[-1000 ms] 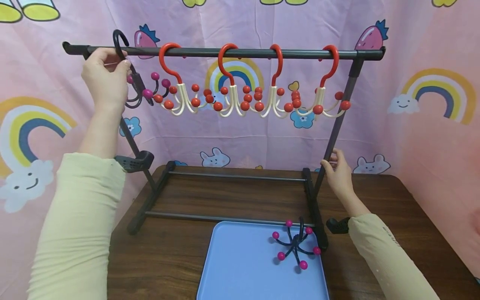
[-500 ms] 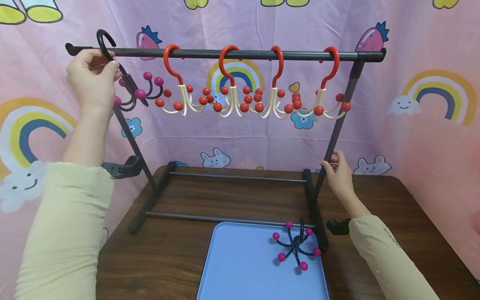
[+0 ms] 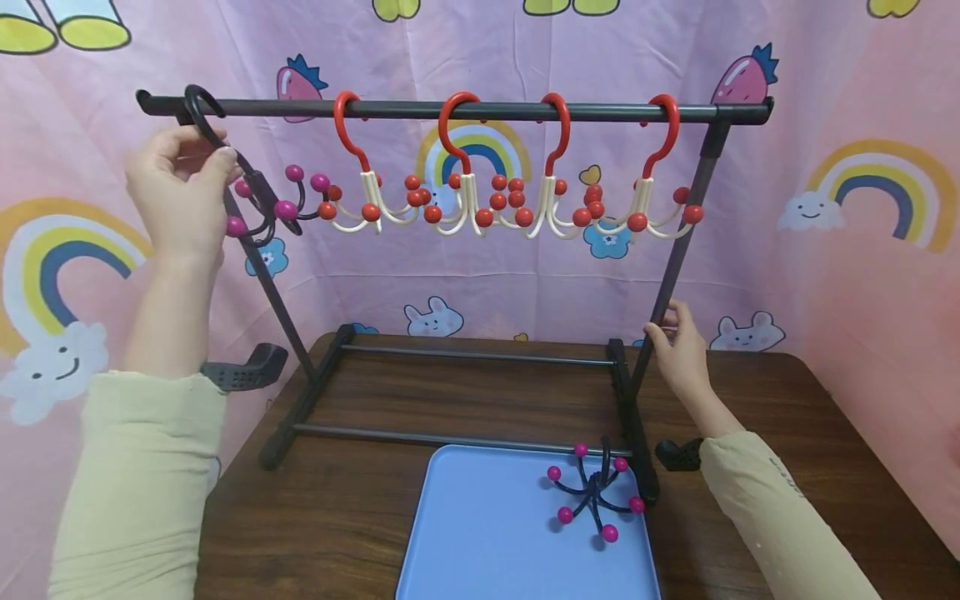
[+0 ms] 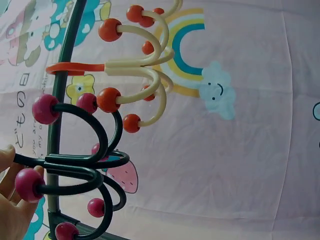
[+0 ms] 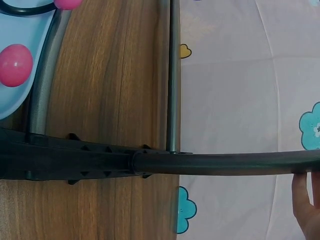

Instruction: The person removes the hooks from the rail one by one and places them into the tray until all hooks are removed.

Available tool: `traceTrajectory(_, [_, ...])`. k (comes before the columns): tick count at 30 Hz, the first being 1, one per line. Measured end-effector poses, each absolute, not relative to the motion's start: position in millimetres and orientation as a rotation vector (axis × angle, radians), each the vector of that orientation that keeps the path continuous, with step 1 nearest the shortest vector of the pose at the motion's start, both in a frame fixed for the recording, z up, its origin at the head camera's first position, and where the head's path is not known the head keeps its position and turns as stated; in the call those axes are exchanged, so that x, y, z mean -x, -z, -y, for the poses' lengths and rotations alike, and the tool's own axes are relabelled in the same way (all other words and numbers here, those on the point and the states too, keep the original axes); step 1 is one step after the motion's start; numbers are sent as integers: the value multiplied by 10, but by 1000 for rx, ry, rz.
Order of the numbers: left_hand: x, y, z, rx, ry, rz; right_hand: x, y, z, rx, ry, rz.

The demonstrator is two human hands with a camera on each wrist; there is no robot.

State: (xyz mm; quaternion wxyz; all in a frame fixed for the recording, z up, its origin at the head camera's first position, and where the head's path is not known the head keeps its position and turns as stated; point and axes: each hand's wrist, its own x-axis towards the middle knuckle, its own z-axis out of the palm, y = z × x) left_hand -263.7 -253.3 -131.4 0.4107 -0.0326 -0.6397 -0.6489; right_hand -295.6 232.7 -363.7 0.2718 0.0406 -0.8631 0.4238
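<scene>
Nearest me are my pale sleeves (image 3: 131, 475), w/ a black plastic piece (image 3: 251, 368) by the L cuff & another by the R. Btwn them, the blue tray (image 3: 495, 525) lies on the wood-grain table (image 3: 315, 517), cut off by the bottom of the head view. In its far R corner sits a spare hanger (image 3: 595, 483): black, approx. upright, arms spread, six pink balls; one ball is right at the tray's R edge.

Next, the rack's base (image 3: 632, 433), dark w/ two thin crossbars, the front one just past the tray. My R hand (image 3: 681, 358) has thumb & fingers closed about the lower part of the right post (image 3: 674, 271), nothing else in it.

My L hand (image 3: 178, 192) is up at the rack's L end, thumb & fingers nearly together, pinching the hook of the black hanger (image 3: 262, 196), i.e. the one w/ pink balls hanging tilted next to the left post (image 3: 273, 292). Its hook curves up at the top bar (image 3: 502, 110); can't tell if it bears on it.

To the R, four cream hangers (image 3: 467, 187) w/ red hooks & red balls hang in a row on the bar. Behind all: pink cloth (image 3: 480, 287), rainbows, bunnies etc.
</scene>
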Motion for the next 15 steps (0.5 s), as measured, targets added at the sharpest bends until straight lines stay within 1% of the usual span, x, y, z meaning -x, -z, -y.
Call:
traceTrajectory(5, [2571,1400,2505,45,1567,1677,2959,3647,-2323,-104,-1142,2323])
traceTrajectory(15, [2446,1566,2475,115,1607,1569,2947,3635,-2310,-106,-1141,2316])
